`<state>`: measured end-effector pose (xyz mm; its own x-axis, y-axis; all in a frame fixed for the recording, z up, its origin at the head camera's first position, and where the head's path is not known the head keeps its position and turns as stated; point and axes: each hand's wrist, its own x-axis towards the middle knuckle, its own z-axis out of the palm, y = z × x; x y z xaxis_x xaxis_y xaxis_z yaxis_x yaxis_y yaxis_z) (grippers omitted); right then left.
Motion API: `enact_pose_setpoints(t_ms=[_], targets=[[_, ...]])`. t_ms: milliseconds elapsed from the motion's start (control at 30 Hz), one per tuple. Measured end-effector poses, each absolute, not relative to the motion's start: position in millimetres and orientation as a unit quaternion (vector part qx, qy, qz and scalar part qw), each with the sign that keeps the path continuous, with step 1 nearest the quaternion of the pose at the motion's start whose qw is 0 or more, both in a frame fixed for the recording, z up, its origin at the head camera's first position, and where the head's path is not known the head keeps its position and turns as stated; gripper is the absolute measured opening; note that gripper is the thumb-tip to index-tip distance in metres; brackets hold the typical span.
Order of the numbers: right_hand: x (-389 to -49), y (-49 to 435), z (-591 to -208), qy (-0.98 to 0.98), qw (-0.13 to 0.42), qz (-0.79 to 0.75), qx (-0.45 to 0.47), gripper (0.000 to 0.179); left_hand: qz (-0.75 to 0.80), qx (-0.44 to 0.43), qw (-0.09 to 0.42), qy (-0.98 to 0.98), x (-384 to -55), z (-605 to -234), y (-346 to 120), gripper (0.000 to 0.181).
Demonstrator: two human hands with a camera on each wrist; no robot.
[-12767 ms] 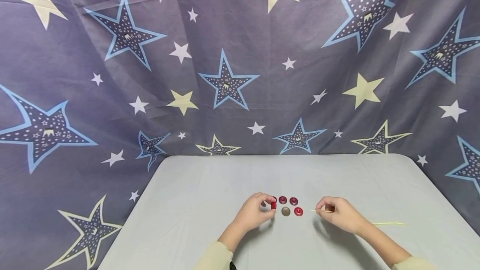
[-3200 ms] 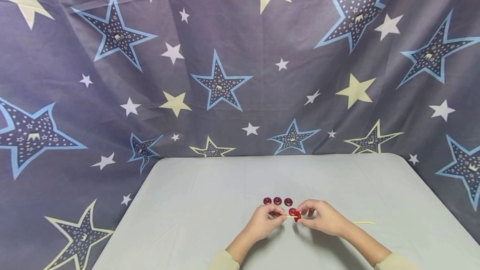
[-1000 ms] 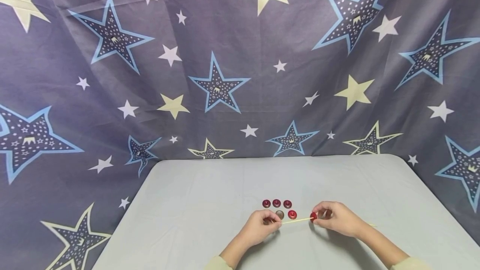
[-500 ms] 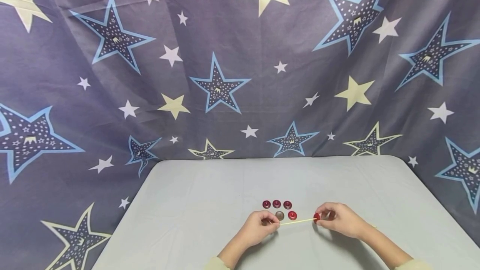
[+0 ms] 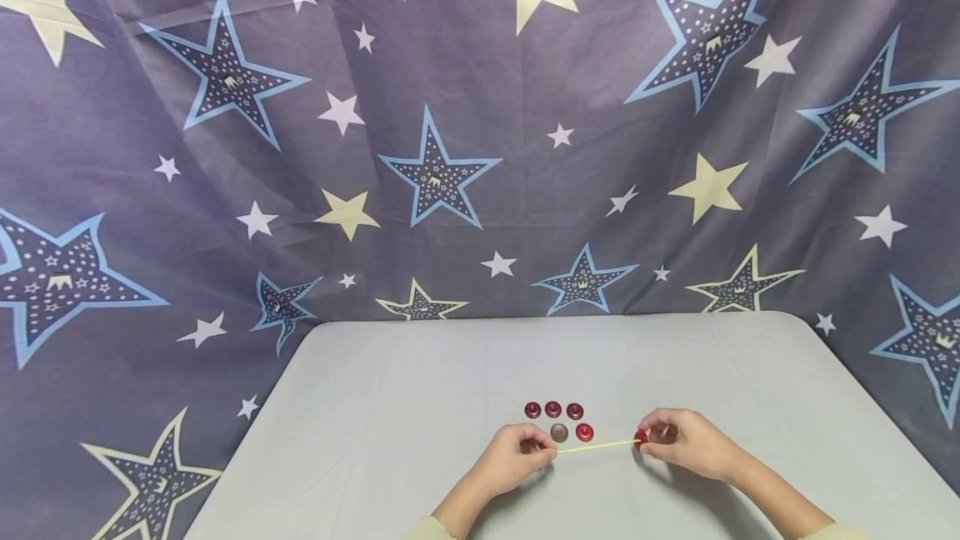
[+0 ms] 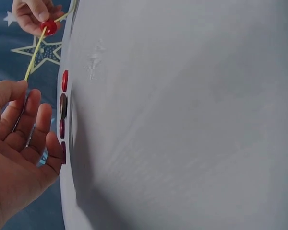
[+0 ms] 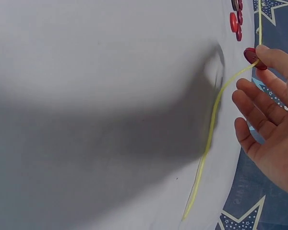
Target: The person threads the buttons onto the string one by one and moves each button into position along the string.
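My left hand (image 5: pixel 513 455) pinches one end of a yellow cord (image 5: pixel 597 447) between thumb and forefinger. The cord runs taut to a red button (image 5: pixel 641 439), which my right hand (image 5: pixel 690 442) pinches by its edge. In the left wrist view the cord (image 6: pixel 36 53) passes through the red button (image 6: pixel 48 27). Its loose tail (image 7: pixel 212 120) trails down beyond the button in the right wrist view. Both hands are a little above the table, the other fingers loosely curved.
Beyond the cord, dark red buttons (image 5: pixel 552 409) lie in a row on the pale table (image 5: pixel 405 407). In front of that row are a brown button (image 5: pixel 558 432) and a bright red button (image 5: pixel 585 432). A starry grey cloth (image 5: pixel 480 257) hangs behind.
Earlier my left hand held the red button and my right the cord; later they swapped, with the cord through the button. Recently my right hand has slid rightward with the button, lengthening the cord between.
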<state>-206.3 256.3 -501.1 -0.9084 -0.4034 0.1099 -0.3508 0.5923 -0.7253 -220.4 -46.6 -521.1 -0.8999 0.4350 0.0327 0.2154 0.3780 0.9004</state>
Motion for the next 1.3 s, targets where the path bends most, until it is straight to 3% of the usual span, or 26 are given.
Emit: enact_pose_setpoints(t_ms=[433,1300], targets=[[-205.5,260.4,-502.5,0.892,0.048,-0.401,-0.203,0.021,0.515,0.195,0.104,0.828,-219.2,-520.4,-49.6,0.008],[-200.2,276.1,-504.8,0.89,0.021,-0.403,-0.213,0.017,0.518,0.194,0.112,0.826,-221.4,-524.0,-57.4,0.007]])
